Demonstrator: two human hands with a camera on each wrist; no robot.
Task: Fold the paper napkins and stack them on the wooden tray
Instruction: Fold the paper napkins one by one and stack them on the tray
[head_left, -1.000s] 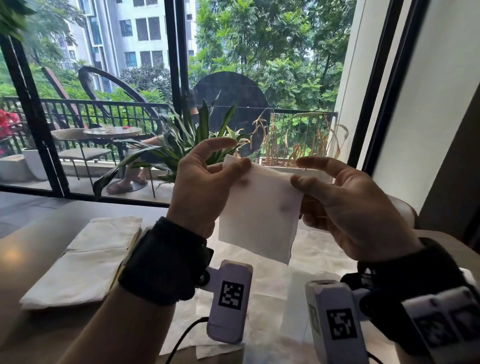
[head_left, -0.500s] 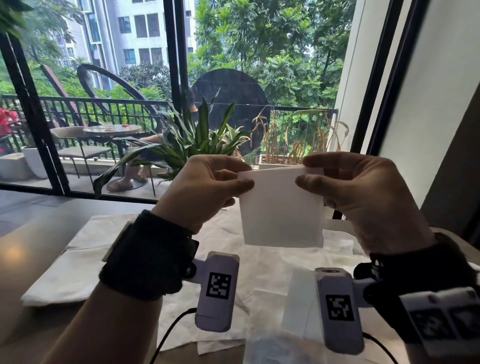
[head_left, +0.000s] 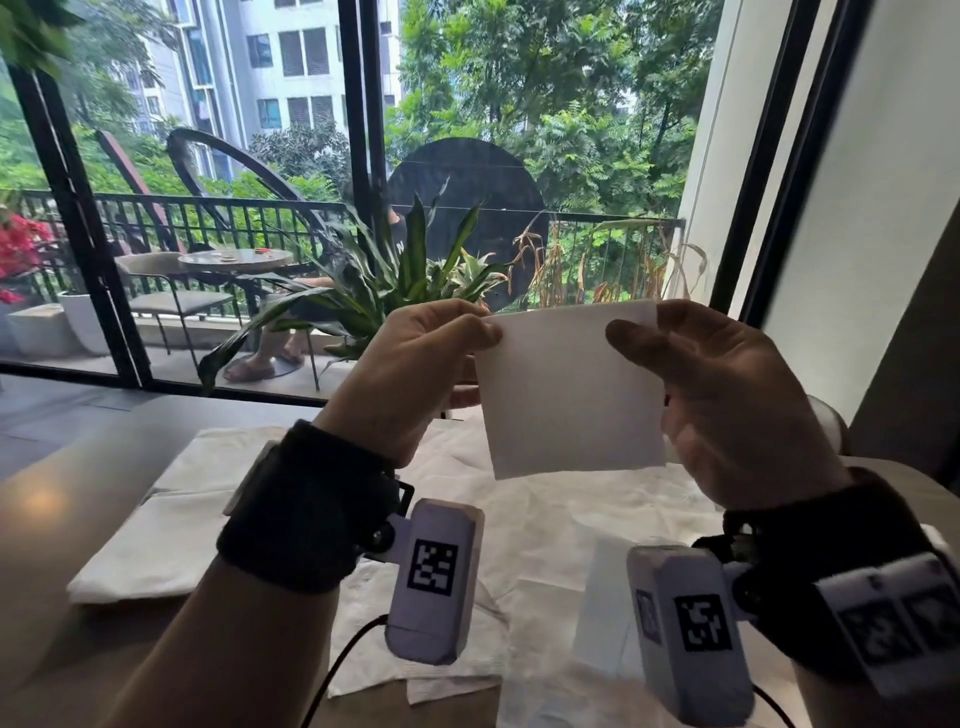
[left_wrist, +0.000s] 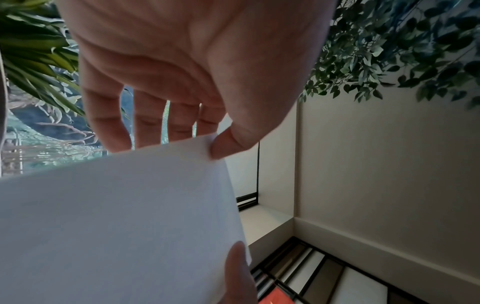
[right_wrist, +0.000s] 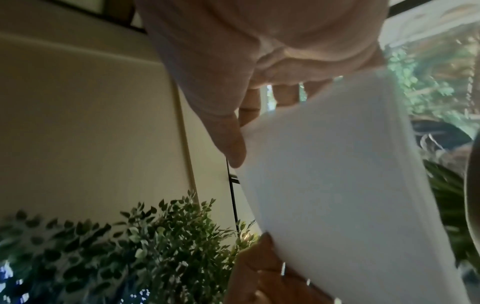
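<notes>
I hold a small white folded napkin (head_left: 571, 395) upright in the air above the table. My left hand (head_left: 488, 338) pinches its upper left corner, thumb in front. My right hand (head_left: 623, 332) pinches the upper right corner, and its fingers are hidden behind the paper. In the left wrist view the thumb (left_wrist: 226, 144) presses the napkin (left_wrist: 116, 226) against the fingers. The right wrist view shows the napkin (right_wrist: 350, 185) pinched under the thumb (right_wrist: 231, 144). A stack of folded napkins (head_left: 171, 530) lies at the left of the table; I cannot make out the wooden tray under it.
Unfolded white napkins (head_left: 545, 519) are spread over the brown table (head_left: 47, 519) beneath my hands. Beyond the far edge stand a large window with black frames (head_left: 358, 156) and a potted plant (head_left: 410, 270). A pale wall (head_left: 857, 260) is at the right.
The napkin was tilted and creased one second ago; it now hangs square and flat. Both hands have shifted to pinch its two upper corners and sit slightly farther apart.
</notes>
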